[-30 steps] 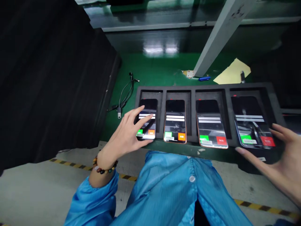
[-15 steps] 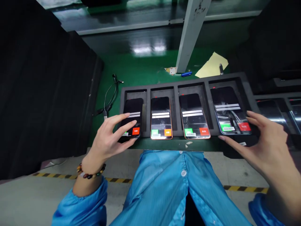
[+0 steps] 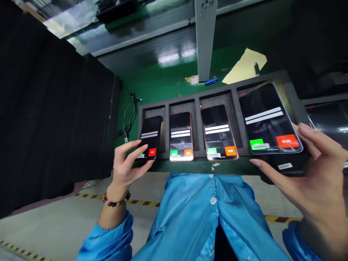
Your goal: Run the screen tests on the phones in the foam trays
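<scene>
Four-compartment black foam tray (image 3: pixel 166 145) carries smartphones with lit screens, each showing white bars and green and red or orange boxes. My left hand (image 3: pixel 126 163) grips the lower end of the leftmost smartphone (image 3: pixel 152 127), fingers at its left side and thumb by its bottom edge. That phone sits askew in its compartment. Around the lower right of the rightmost smartphone (image 3: pixel 262 101) is my right hand (image 3: pixel 312 163), fingers along its side, thumb below; this phone appears raised at the tray. Between them lie two orange-edged smartphones, one (image 3: pixel 181 125) left and another (image 3: pixel 217 117) right.
Black cables (image 3: pixel 130 116) lie on the green table (image 3: pixel 163 81) behind the tray. Further back are a blue pen (image 3: pixel 211 82), yellow paper (image 3: pixel 243 67) and a grey post (image 3: pixel 206 43). Black panels (image 3: pixel 81 127) flank the left; another phone (image 3: pixel 330 116) lies at right.
The rightmost phone looks larger and overlaps its compartment wall, having risen with my right hand. The leftmost phone has tilted left under my left hand. The view has turned slightly.
</scene>
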